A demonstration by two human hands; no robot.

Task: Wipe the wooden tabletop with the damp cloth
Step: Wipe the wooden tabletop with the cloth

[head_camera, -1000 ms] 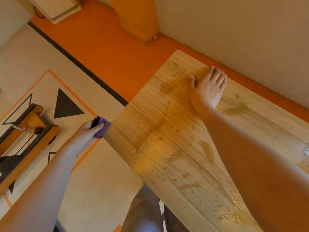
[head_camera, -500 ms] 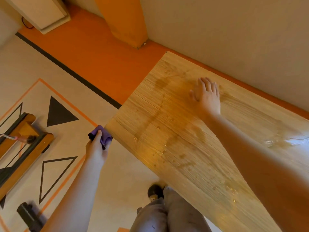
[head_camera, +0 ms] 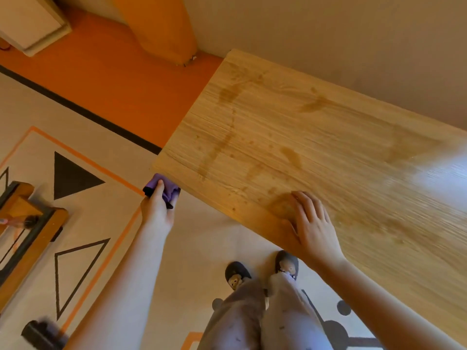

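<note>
The wooden tabletop point(head_camera: 316, 137) runs from the upper middle to the right edge, with damp streaks and patches across it. My left hand point(head_camera: 158, 210) grips a crumpled purple cloth point(head_camera: 168, 189) just off the table's near left corner, against its edge. My right hand point(head_camera: 312, 224) lies on the tabletop at its front edge, fingers loosely spread beside a wet patch.
A wall runs along the table's far side. An orange pillar point(head_camera: 161, 29) stands beyond the far corner. A wooden frame point(head_camera: 27, 228) sits on the patterned floor at left, a dark object point(head_camera: 41, 333) lower left. My legs and shoes point(head_camera: 262, 274) are below the table's front edge.
My right hand slid from the far side of the tabletop back to its front edge. The left hand with the cloth stayed at the near left corner. The view tilted down.
</note>
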